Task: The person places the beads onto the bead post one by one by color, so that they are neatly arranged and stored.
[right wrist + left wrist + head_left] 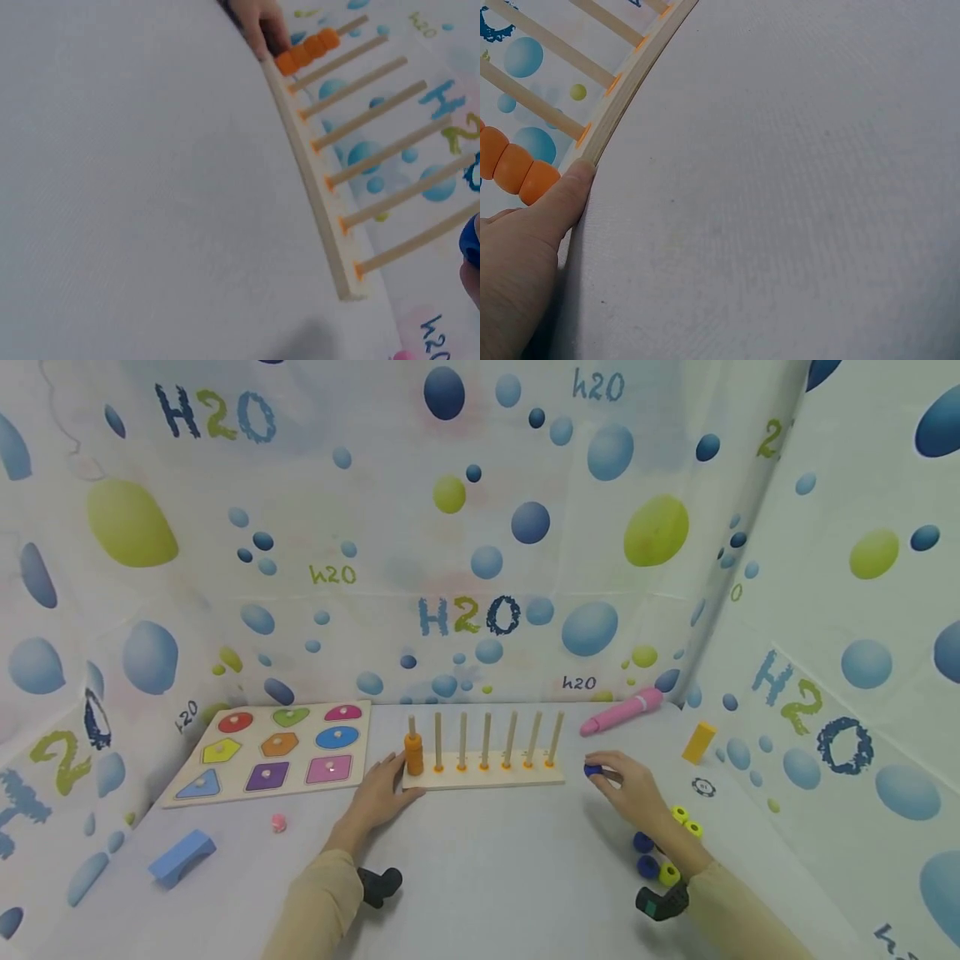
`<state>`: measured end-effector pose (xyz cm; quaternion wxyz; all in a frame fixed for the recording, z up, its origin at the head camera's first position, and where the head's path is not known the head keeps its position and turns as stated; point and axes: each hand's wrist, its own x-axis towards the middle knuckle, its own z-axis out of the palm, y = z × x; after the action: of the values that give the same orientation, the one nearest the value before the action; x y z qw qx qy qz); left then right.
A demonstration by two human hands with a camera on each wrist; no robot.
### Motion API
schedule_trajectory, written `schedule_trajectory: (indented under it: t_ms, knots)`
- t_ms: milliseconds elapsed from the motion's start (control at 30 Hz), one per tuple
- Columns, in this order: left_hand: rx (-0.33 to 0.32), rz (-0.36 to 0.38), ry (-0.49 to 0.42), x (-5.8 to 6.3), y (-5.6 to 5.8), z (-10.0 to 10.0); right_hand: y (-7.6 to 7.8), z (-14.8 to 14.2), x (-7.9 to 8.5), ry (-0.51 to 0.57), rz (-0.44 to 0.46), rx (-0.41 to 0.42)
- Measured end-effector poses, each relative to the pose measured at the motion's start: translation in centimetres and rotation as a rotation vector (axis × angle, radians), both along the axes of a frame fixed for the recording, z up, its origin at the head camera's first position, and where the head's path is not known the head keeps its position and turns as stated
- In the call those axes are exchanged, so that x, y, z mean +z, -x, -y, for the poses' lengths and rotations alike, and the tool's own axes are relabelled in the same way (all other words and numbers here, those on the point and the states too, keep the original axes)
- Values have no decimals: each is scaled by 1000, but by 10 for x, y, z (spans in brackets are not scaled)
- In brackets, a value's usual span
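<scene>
- Bead [592, 770], blue, is held in a narrow pinch by the right hand [630, 791], just right of the peg rack [495, 777].
- Low weight and a hard, stiff body are judged; breakage is thought unlikely. Slipping or rolling may be caused by its rounded side.
- Opposite sides should be pinched with the fingertips, the hole left uncovered.
- The rack's left end is gripped by the left hand [378, 793], thumb at the near edge, beside stacked orange beads [414, 756].
- Rigid wood is presumed; the base should be braced, not the slender pegs [486, 739].
- Loose beads [647, 860] are noted on the bench [510, 877], near right.
</scene>
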<state>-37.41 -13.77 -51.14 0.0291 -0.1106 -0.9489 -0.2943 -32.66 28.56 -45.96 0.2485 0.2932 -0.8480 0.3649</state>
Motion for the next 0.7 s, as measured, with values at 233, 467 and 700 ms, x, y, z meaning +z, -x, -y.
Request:
schedule_trajectory:
  t_ms: [233, 467, 700]
  knots:
    - [1, 9, 2, 0, 1, 1, 6, 55, 49, 200, -78, 90]
    - [1, 4, -3, 2, 2, 2, 16, 112, 80, 321, 74, 139]
    - [0, 17, -12, 0, -1, 0, 42, 162, 77, 317, 91, 192]
